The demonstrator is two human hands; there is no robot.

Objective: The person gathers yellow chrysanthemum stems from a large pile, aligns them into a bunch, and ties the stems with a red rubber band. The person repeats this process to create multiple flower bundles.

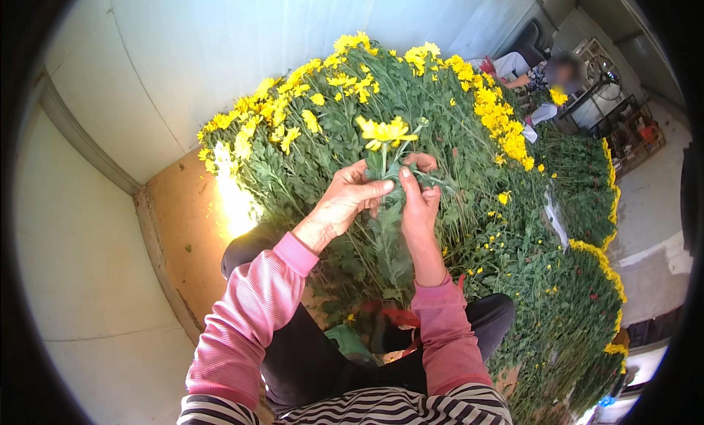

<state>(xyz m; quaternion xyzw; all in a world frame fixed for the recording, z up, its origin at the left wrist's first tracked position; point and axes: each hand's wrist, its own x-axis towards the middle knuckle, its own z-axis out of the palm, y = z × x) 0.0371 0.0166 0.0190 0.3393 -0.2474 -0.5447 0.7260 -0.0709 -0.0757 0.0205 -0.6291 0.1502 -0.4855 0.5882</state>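
I sit in what looks like a flower-sorting shed: heaped yellow-flowered stems (pixel 315 150) ahead and right of my hands (pixel 340 203), pale panel walls (pixel 227 51) beyond.

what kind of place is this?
Probably a shed or storeroom for cut flowers: heaps of long-stemmed yellow flowers, pale panel walls around them, another person beyond the nearest heap.

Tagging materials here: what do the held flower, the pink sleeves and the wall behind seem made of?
Flower: apparently real plant matter, soft yellow petals on a green stem. Pink sleeves: probably knit fabric, finely striped and creased. Wall: perhaps painted metal or plastic; smooth, pale surface.
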